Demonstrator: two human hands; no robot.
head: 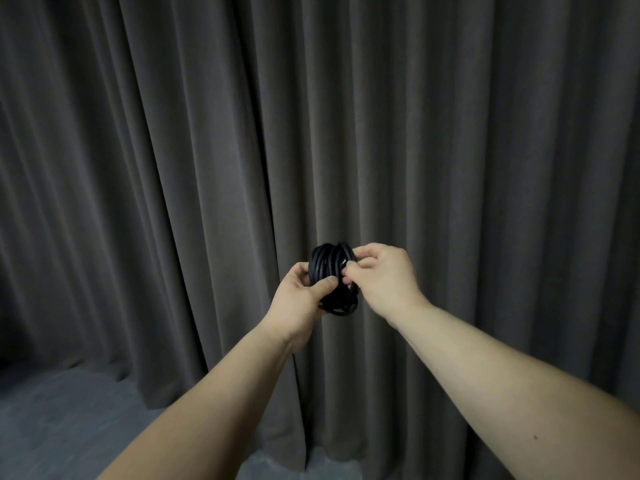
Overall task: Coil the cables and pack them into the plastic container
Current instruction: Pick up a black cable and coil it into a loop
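Note:
A black cable [327, 263] is wound into a tight coil of several loops and held up in the air in front of me. My left hand [304, 299] grips the coil from the left, thumb across its front. My right hand [381, 275] pinches the coil's right side, at what looks like the cable's end. The lower loops [341, 308] hang out below both hands. The plastic container is out of view.
A dark grey pleated curtain [207, 150] fills the whole background and reaches the floor. Grey carpet [69, 420] shows at the lower left.

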